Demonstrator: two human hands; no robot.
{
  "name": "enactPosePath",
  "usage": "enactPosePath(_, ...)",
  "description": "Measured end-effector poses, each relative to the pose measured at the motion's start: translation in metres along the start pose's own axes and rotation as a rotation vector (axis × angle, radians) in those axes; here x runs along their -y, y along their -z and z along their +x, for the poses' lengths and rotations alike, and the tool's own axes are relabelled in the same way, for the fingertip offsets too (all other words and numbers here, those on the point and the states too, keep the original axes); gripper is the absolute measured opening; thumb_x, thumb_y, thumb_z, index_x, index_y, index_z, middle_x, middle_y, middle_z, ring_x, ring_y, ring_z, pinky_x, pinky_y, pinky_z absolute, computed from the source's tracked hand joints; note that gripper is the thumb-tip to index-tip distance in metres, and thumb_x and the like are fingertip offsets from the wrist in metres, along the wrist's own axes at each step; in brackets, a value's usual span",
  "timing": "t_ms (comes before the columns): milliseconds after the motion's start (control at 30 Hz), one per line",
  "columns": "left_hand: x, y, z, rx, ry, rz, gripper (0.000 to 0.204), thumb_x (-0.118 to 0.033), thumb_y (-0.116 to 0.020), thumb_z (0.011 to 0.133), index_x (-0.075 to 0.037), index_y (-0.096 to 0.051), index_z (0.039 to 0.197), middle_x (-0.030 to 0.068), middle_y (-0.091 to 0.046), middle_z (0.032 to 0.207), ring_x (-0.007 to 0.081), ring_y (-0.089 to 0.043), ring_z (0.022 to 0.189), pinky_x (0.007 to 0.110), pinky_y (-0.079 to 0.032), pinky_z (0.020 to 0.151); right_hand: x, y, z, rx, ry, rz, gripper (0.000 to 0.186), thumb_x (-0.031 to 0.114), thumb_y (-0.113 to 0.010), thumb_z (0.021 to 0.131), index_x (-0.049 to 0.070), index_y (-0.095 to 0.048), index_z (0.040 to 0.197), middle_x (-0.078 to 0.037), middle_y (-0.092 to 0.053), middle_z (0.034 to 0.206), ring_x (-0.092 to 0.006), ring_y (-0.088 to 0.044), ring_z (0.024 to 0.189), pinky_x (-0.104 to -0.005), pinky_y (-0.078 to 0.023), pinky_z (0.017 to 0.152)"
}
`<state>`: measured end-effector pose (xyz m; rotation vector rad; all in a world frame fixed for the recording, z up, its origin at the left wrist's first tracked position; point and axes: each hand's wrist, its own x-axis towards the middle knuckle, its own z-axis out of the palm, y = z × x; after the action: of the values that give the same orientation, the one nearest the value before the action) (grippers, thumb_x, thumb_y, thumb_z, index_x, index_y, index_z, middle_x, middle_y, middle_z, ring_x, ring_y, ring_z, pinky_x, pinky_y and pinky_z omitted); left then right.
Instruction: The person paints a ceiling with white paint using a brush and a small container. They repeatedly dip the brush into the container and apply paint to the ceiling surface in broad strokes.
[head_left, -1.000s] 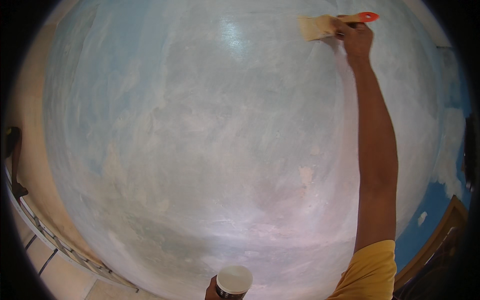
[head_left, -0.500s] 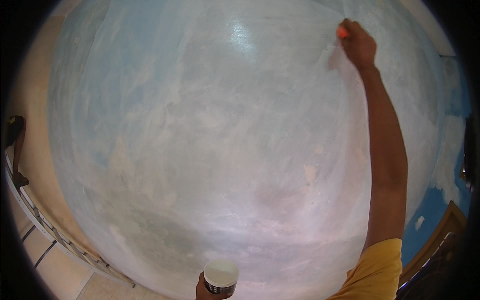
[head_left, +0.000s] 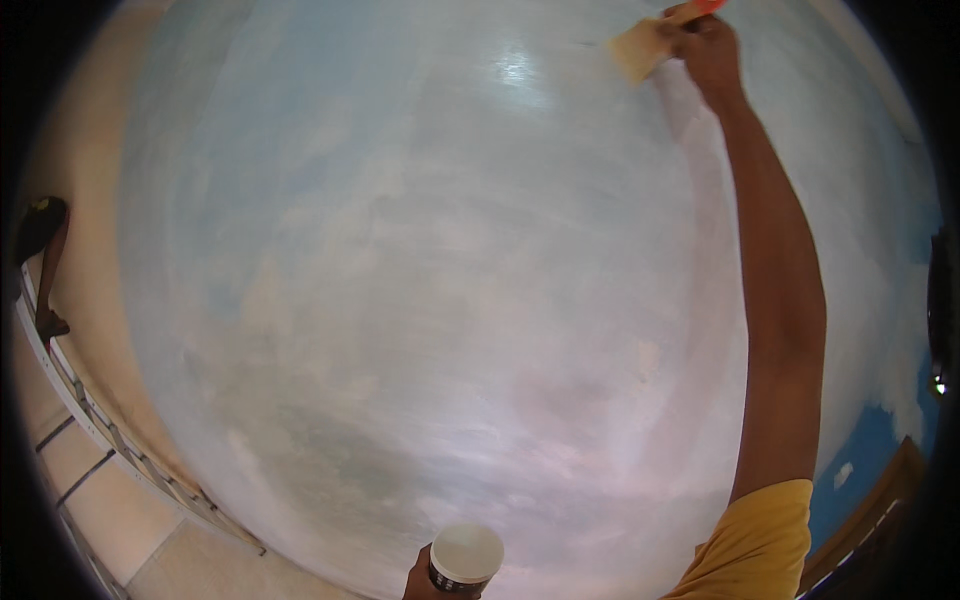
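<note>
High at the right, my right hand (head_left: 712, 58) is closed round the handle of a putty knife (head_left: 638, 50). Its handle has an orange-red end, and its wide, pale yellowish blade points left, against or close to the wall (head_left: 430, 270); contact cannot be made out. White and grey patches cover the wall's light blue surface. At the bottom centre, my left hand (head_left: 418, 580) grips a round white tub (head_left: 467, 556) with a dark printed band. The tub is upright with its mouth uncovered, and its inside looks whitish; how full it is cannot be told.
Along the lower left runs a metal ladder (head_left: 120, 440) above floor tiles (head_left: 170, 560). Another person's leg (head_left: 52, 265) rests on it at the far left. A bright blue wall section (head_left: 850, 500) and a brown wooden frame (head_left: 880, 510) stand at the lower right.
My right hand has moved slightly up, and the putty knife has turned so its blade now shows, pointing left. In the picture, the tub and my left hand sit a little farther right.
</note>
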<state>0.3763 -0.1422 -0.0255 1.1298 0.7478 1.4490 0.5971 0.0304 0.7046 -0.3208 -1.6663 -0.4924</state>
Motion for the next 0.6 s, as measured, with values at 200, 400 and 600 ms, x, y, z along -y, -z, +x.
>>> enactPosePath(200,0.017,0.018,-0.007,-0.036,-0.017,0.031,0.104,-0.02,-0.099,0.057,-0.003,-0.04,0.141,0.0159,-0.061,0.129,0.028,-0.06,0.12,0.046,-0.051,0.099,0.0,-0.03,0.01,0.018,0.379,-0.563,0.007,0.012,-0.064,0.094,0.01,-0.067,0.099,-0.012,-0.071,0.101,-0.0286,-0.066,0.087,-0.0416,-0.052,0.085)
enactPosePath(400,0.002,0.016,0.001,-0.108,-0.045,0.013,0.105,-0.02,-0.099,0.056,-0.003,-0.04,0.141,0.0161,-0.061,0.129,0.0284,-0.059,0.121,0.046,-0.052,0.099,0.091,-0.156,-0.144,0.488,0.681,-0.303,0.022,0.007,-0.073,0.085,0.013,-0.064,0.104,-0.004,-0.067,0.094,-0.027,-0.066,0.083,-0.0361,-0.055,0.076)
enactPosePath(600,-0.009,0.002,-0.005,-0.092,0.034,0.048,0.108,-0.02,-0.099,0.053,-0.004,-0.041,0.142,0.015,-0.061,0.13,0.0261,-0.059,0.12,0.043,-0.049,0.101,0.013,-0.064,-0.046,0.121,0.152,-0.067,0.026,0.021,-0.072,0.09,0.002,-0.072,0.109,-0.008,-0.073,0.102,-0.017,-0.071,0.091,-0.0339,-0.058,0.084)
